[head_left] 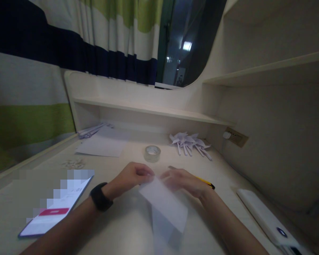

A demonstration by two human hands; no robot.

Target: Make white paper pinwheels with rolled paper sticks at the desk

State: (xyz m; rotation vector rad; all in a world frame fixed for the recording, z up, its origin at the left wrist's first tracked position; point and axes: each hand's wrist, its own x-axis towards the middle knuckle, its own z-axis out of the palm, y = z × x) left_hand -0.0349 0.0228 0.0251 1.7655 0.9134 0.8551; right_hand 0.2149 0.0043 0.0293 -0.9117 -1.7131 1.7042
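Observation:
A white sheet of paper (163, 203), bent so that one part hangs below the other, is held above the desk in front of me. My left hand (138, 173), with a black band on the wrist, pinches its upper corner. Against the paper's upper right edge is my right hand (179, 180); motion smears its fingers, so their grip is unclear. A yellow and black utility knife (207, 182) shows partly from behind the right hand, its pale tip on the other side. Just beyond both hands a roll of clear tape (152, 154) lies on the desk.
Several paper pinwheels (190, 141) lie at the back right. White sheets (103, 141) and rolled paper sticks (94, 130) are at the back left. Small pale bits (73, 164) lie near a lit tablet (55, 209). A white device (267, 216) sits at right.

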